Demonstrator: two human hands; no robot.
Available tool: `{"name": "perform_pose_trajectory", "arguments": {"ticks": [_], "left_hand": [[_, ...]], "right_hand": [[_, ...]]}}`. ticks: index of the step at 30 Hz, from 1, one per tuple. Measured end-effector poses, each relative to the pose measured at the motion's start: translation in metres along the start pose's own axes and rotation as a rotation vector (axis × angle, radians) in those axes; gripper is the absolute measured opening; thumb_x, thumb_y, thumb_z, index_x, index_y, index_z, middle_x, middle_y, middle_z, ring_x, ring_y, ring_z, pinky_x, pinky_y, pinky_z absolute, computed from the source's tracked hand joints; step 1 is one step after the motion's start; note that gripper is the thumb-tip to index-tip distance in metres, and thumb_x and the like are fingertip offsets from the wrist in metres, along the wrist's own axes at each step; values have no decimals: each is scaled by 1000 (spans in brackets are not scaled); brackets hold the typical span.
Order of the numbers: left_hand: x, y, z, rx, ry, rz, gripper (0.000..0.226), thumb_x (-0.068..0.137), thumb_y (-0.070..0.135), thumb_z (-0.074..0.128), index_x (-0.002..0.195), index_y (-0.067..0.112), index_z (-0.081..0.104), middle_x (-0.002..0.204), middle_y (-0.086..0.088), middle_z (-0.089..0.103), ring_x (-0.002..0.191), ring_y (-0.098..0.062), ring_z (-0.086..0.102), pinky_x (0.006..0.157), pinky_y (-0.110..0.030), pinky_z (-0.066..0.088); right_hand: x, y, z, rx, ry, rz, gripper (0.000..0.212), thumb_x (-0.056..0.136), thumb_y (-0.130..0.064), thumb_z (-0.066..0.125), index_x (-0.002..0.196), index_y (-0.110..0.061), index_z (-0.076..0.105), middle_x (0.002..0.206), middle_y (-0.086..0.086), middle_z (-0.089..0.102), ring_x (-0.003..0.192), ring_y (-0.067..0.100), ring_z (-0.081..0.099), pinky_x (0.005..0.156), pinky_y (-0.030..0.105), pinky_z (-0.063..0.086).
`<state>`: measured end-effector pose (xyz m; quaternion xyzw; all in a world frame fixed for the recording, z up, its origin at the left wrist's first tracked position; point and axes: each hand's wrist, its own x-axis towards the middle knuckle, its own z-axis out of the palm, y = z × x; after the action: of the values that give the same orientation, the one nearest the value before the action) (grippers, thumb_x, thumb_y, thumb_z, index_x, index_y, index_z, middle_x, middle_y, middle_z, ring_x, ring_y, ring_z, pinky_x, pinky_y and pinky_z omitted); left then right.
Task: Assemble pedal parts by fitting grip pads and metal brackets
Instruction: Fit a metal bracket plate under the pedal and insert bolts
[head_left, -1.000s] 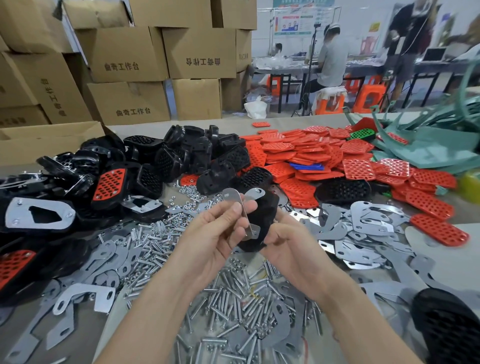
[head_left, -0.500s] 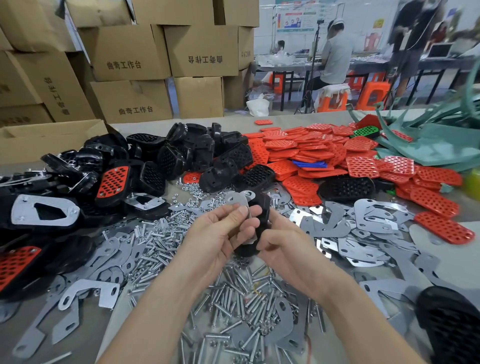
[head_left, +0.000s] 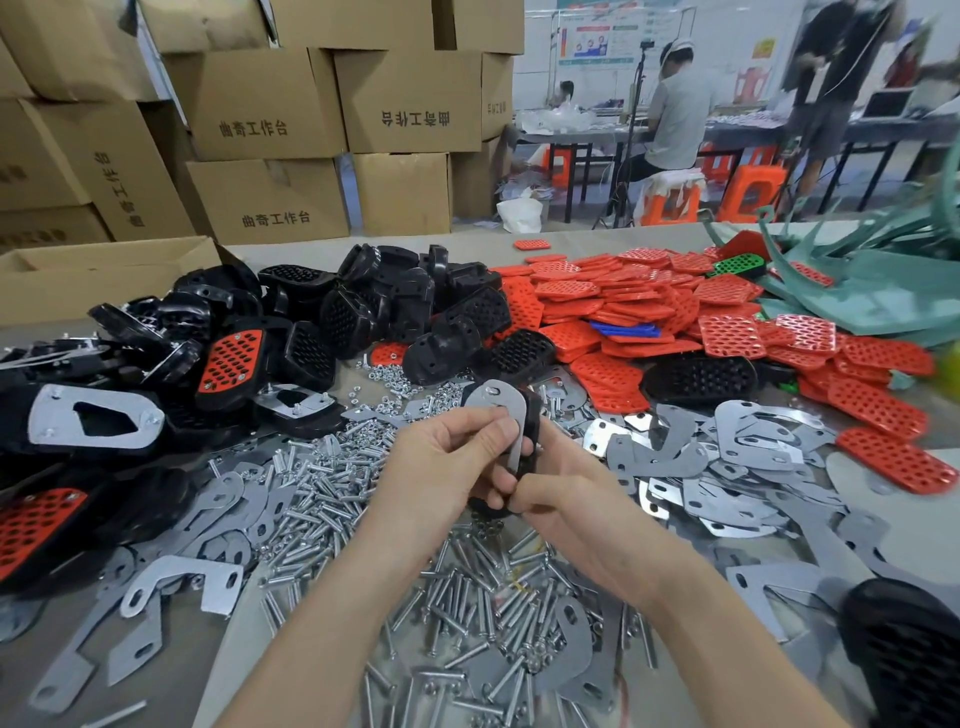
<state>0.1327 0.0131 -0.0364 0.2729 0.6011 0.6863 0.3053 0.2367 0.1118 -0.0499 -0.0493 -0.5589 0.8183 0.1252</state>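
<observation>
Left hand (head_left: 452, 457) is clamped: thumb and curled fingers pinch a metal bracket (head_left: 498, 410) flat against a black pedal body (head_left: 531, 431), held up over the table (head_left: 291, 252) at frame centre. Right hand (head_left: 566, 499) is curled round the lower end of the same pedal body, fingertips pinched at the bracket's lower tip. Whether a bolt is held there cannot be told. The bracket's top hole is seen without a bolt.

Progress, as judged: this unit is at the bracket-fitting step and not yet fastened. Its pad face is turned away, so pad status cannot be told. Finished pedals (head_left: 231, 364) with red pads are piled at 9 to 10 o'clock, 1 showing a bolted bracket. Much is left: bare black bodies (head_left: 395, 296) at 11 to 12, grip pads (head_left: 623, 306) heaped at 1 to 2, loose brackets (head_left: 727, 457) at 3.

Room: bolts (head_left: 322, 483) are spread under the hands from 6 to 9, nuts (head_left: 395, 374) at 12. Bare table is seen only at 7 and far off at 12. A cardboard box (head_left: 104, 270) sits at 10. Set-down space near the hands is judged tight.
</observation>
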Motion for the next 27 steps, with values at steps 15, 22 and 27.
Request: {"name": "perform_pose_trajectory", "arguments": {"ticks": [15,22,27], "left_hand": [[-9,-4,9,266,158,212,6,99,15,64,95,20,65,79,1,73,53,-20,68,49,-30,56],[-1,2,-16,212,295,319,8,103,20,56,101,25,62,86,4,72,61,-17,70,55,-25,54],[7,-5,-34,528,443,330,15,104,26,49,97,37,56,86,19,68,62,-6,69,49,-25,43]], "right_hand": [[9,7,2,154,229,-49,17,105,-9,53,104,-7,70,68,7,53,61,19,50,58,30,51],[8,0,-9,239,406,-38,29,107,-12,51,130,2,62,116,21,76,107,36,74,91,50,62],[9,-8,-18,351,551,-78,31,106,-9,52,131,6,62,122,24,73,120,41,67,94,49,60]]}}
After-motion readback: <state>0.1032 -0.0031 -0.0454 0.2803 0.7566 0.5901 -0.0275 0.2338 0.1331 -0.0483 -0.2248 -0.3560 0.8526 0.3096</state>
